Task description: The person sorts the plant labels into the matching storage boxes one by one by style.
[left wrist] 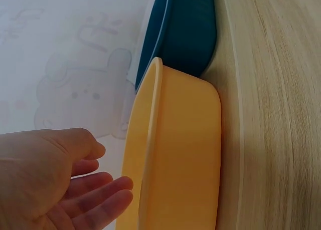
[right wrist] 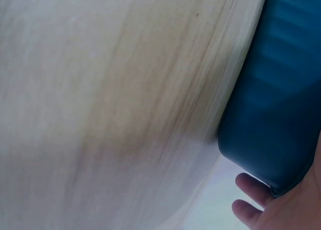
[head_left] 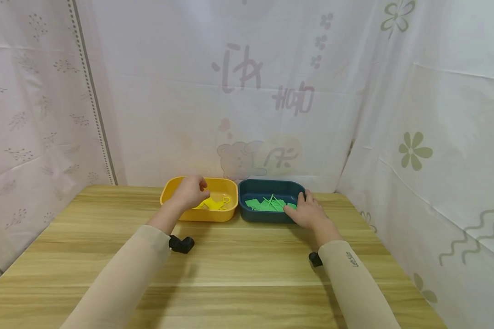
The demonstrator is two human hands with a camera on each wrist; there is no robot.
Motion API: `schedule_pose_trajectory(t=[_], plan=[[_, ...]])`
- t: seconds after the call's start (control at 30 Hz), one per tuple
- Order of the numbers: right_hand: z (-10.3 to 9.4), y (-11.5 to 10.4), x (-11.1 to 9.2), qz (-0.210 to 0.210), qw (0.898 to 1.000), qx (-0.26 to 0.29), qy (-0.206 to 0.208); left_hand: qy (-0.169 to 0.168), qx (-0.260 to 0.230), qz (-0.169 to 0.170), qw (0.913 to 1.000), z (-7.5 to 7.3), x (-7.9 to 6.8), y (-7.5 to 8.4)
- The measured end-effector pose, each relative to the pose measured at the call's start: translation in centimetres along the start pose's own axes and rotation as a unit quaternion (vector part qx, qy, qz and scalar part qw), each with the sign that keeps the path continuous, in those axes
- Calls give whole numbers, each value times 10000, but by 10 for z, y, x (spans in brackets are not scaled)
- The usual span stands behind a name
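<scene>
A yellow plastic bin (head_left: 207, 215) holds several flat yellow pieces (head_left: 214, 204), one with a ring-shaped end. My left hand (head_left: 189, 193) hovers over its left part with loosely bent fingers; the left wrist view shows the fingers (left wrist: 103, 202) beside the rim and nothing in them. Alongside stands a dark blue bin (head_left: 267, 218) with green flat pieces and thin green sticks (head_left: 273, 202) inside. My right hand (head_left: 308, 214) rests spread over its right front corner, thumb at the front rim and fingers (right wrist: 251, 187) along the right end.
Both bins stand side by side at the back of a wood-grain table (head_left: 238, 269), close to a printed curtain (head_left: 169, 114). More curtain (head_left: 444, 137) hangs at the right side. Black wrist devices (head_left: 182, 244) sit under the sleeves.
</scene>
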State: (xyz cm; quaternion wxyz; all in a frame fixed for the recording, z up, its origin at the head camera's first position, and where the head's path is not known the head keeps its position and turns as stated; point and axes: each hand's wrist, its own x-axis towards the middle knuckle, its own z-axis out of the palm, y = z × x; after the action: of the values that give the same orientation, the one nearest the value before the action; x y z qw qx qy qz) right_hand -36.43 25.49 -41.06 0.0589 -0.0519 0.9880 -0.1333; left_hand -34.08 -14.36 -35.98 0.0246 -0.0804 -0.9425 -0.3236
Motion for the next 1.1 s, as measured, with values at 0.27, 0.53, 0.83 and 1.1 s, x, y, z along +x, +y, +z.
schedule_pose_trajectory(t=[0.27, 0.53, 0.83, 1.1], plan=[[1, 1, 4, -11, 10000, 15, 16, -15, 52, -55, 10000, -3, -2, -2], [1, 2, 1, 1, 10000, 52, 8, -8, 103, -21, 9999, -3, -6, -3], [-3, 1, -7, -52, 9988, -191, 458, 115, 233, 353, 9990, -5, -18, 8], [3, 8, -11, -324, 9971, -104, 688, 71, 357, 753, 9965, -5, -28, 19]])
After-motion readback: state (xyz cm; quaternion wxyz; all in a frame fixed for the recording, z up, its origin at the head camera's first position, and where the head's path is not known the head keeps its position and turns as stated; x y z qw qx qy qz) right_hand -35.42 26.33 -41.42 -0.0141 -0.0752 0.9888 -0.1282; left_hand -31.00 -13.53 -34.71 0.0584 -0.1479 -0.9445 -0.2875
